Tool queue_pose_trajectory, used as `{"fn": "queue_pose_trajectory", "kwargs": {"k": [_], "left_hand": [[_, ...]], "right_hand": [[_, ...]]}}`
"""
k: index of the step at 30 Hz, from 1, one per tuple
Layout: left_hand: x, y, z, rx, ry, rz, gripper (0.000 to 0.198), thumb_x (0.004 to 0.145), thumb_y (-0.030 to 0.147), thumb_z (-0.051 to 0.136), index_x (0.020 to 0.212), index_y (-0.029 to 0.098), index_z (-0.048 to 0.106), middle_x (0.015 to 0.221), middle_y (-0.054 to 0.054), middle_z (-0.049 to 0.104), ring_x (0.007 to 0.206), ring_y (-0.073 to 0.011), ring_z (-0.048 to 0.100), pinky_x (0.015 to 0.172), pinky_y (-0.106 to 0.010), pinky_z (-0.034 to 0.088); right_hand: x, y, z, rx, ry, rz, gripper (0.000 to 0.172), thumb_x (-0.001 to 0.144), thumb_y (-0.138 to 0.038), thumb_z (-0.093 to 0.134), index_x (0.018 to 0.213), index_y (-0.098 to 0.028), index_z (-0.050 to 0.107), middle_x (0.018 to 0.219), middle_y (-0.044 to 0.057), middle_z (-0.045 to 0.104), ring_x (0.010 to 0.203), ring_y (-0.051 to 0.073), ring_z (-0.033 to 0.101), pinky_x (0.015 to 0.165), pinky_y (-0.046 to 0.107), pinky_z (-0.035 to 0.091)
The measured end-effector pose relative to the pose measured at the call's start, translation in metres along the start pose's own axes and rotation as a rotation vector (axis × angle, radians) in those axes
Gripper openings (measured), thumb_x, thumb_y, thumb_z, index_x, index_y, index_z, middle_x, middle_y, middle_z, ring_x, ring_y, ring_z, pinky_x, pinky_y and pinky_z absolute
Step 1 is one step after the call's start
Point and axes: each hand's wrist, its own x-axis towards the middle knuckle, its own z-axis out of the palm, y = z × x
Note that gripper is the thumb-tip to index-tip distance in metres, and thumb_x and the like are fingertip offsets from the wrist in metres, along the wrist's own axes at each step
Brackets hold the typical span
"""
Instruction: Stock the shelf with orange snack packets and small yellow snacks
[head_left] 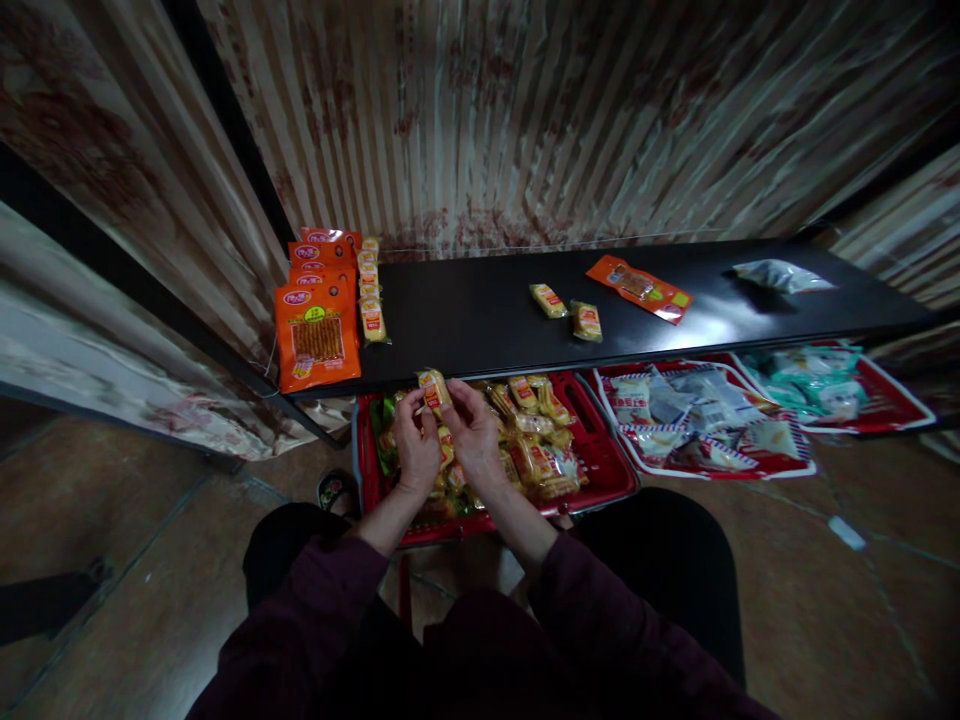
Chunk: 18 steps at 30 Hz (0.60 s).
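Above a red basket (611, 465), my left hand (417, 440) and my right hand (478, 435) pinch a small yellow snack packet (433, 388) with a red label between them. Many similar wrapped snacks (544, 460) fill the basket beneath, partly hidden by my hands. On the left of the black shelf (465, 310), a row of like packets (373, 318) stands beside overlapping orange snack bags (317, 340). Two loose yellow packets, one at the left (548, 300) and one nearer the front edge (586, 321), lie mid-shelf.
Farther right on the shelf lie an orange packet (639, 288) and a silvery bag (784, 276). Below are a basket of white and blue packets (701, 410) and another with green ones (814, 385). Black posts (225, 120) and a patterned curtain (480, 120) border the shelf.
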Motion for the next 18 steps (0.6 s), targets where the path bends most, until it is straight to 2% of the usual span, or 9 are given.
{"fn": "queue_pose_trajectory", "kwargs": {"k": [6, 13, 18], "left_hand": [[0.0, 0.005, -0.002, -0.101, 0.018, -0.073, 0.022, 0.085, 0.024, 0.048, 0.105, 0.019, 0.055, 0.109, -0.009, 0.061, 0.103, -0.019, 0.057, 0.094, -0.035, 0.043], [0.0, 0.015, -0.005, -0.187, -0.006, -0.145, 0.028, 0.088, 0.037, 0.046, 0.106, 0.019, 0.056, 0.109, -0.009, 0.062, 0.101, -0.0193, 0.058, 0.092, -0.034, 0.043], [0.001, 0.018, -0.005, -0.231, -0.009, -0.166, 0.03, 0.086, 0.042, 0.049, 0.104, 0.019, 0.057, 0.108, -0.008, 0.064, 0.1, -0.0189, 0.059, 0.09, -0.033, 0.044]], "right_hand": [[-0.002, 0.0, 0.006, 0.019, -0.023, -0.028, 0.045, 0.077, -0.038, 0.065, 0.116, -0.018, 0.055, 0.118, 0.013, 0.064, 0.107, 0.023, 0.062, 0.094, 0.041, 0.05], [-0.004, -0.005, 0.008, -0.041, -0.057, -0.048, 0.043, 0.081, -0.04, 0.06, 0.118, -0.019, 0.055, 0.12, 0.013, 0.063, 0.109, 0.023, 0.061, 0.095, 0.04, 0.051], [-0.006, -0.013, 0.007, -0.096, -0.08, -0.116, 0.039, 0.086, -0.041, 0.054, 0.119, -0.02, 0.055, 0.12, 0.012, 0.063, 0.109, 0.021, 0.061, 0.096, 0.04, 0.049]]}}
